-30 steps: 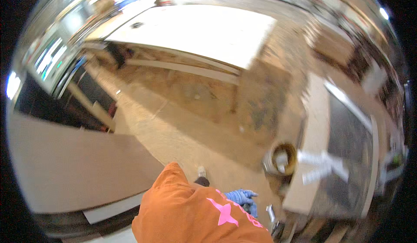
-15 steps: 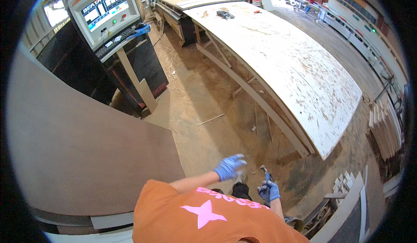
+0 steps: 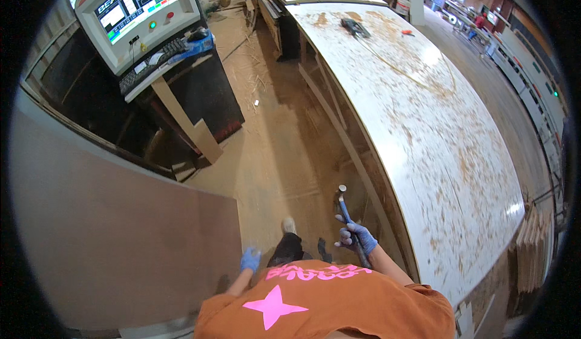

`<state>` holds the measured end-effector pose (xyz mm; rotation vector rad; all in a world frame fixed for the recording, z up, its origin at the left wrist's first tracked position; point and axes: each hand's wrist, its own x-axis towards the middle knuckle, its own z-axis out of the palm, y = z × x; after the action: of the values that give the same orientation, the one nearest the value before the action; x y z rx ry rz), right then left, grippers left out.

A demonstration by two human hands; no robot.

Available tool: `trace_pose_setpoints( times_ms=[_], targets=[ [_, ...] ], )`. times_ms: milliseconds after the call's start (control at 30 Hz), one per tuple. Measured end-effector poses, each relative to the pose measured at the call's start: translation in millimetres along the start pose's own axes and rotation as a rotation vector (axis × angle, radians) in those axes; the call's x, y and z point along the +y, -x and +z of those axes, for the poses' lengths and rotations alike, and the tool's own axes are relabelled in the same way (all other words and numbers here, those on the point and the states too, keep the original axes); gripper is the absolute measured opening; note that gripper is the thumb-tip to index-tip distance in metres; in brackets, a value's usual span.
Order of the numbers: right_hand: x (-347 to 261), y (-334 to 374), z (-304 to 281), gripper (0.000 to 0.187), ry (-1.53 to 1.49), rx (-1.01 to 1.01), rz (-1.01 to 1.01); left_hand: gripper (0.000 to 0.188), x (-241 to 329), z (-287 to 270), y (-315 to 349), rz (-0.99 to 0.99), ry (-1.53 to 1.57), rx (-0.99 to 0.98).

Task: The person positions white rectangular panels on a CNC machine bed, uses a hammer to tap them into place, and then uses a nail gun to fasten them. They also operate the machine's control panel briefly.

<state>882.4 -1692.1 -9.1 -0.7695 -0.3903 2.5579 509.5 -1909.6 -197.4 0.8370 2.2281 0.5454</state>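
Note:
My right hand (image 3: pixel 357 238), in a blue and grey glove, grips a hammer (image 3: pixel 344 207) by its dark handle. Its metal head points up and away from me, beside the edge of a long white-topped table (image 3: pixel 423 127). My gloved left hand (image 3: pixel 250 259) hangs low by my side, near the edge of a large brown panel (image 3: pixel 127 230). Nothing shows in that hand, but its fingers are smeared and small. One of my shoes (image 3: pixel 288 225) is forward on the dusty floor.
Wood dust and shavings cover the tabletop, where a dark power tool (image 3: pixel 354 28) and a small red item (image 3: pixel 407 32) lie. A control console (image 3: pixel 142 21) with a screen and keyboard stands at the far left. Stacked boards (image 3: pixel 534 251) lean at the right. A person (image 3: pixel 479 22) is far off.
I have moved forward alongside the table, which is closer on my right. The hammer has come up and farther forward in my right hand. My left hand has dropped back to my side.

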Motion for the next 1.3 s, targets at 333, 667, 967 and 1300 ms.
trace_pose_setpoints(
  times_ms=[333, 667, 967, 1300],
  targets=[
    [-202.2, -295.3, 89.2, 0.047, 0.313, 0.168, 0.035, 0.041, 36.2, -20.8, -294.1, -0.026, 0.123, -0.212],
    [-440.5, -497.8, 91.2, 0.036, 0.545, 0.619, -0.452, 0.040, 453.6, -137.6, -630.5, 0.391, 0.164, 0.014],
    [-654.6, -727.4, 162.9, 0.030, 0.581, 0.454, -0.295, 0.039, 568.6, -170.9, -835.5, 0.254, 0.171, -0.059],
    [-796.3, -1014.9, 203.8, 0.039, 0.789, 0.537, -0.390, 0.037, 592.1, -244.8, -1138.5, 0.119, 0.283, -0.025]
  ],
)
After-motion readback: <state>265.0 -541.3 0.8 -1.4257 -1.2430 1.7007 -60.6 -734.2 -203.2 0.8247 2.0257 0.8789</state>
